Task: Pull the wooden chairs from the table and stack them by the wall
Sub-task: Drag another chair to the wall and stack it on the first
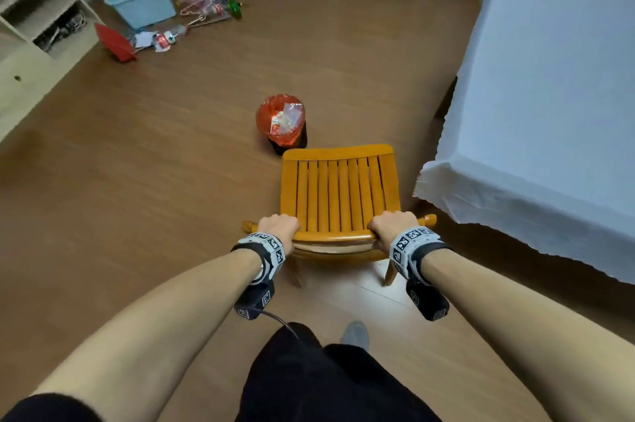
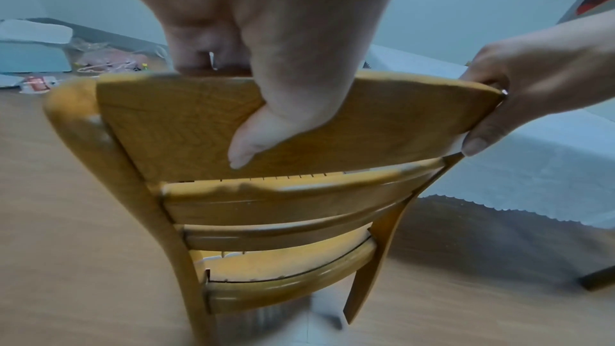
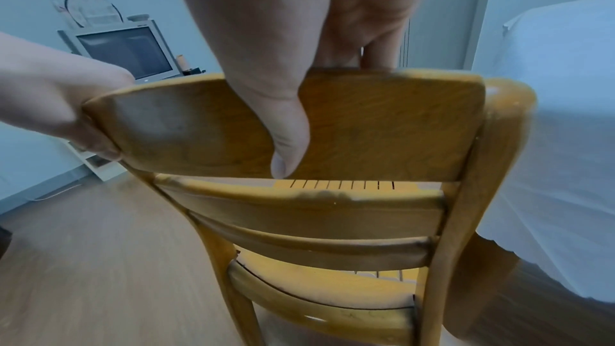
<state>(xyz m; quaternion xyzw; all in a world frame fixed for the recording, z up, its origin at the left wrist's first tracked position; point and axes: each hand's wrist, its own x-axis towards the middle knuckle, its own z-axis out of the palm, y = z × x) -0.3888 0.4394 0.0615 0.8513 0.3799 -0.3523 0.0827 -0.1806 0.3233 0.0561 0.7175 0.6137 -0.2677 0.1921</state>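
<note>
Now both arms outstretched, left hand (image 1: 279,226) and right hand (image 1: 391,225) each grip chair (image 1: 338,196) top rail

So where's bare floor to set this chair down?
Both hands, left hand and right hand, grip the chair. Bare floor lies left, between shelf unit and red-lined bin. Crowded: far clutter around the blue basket; table close right.
</note>
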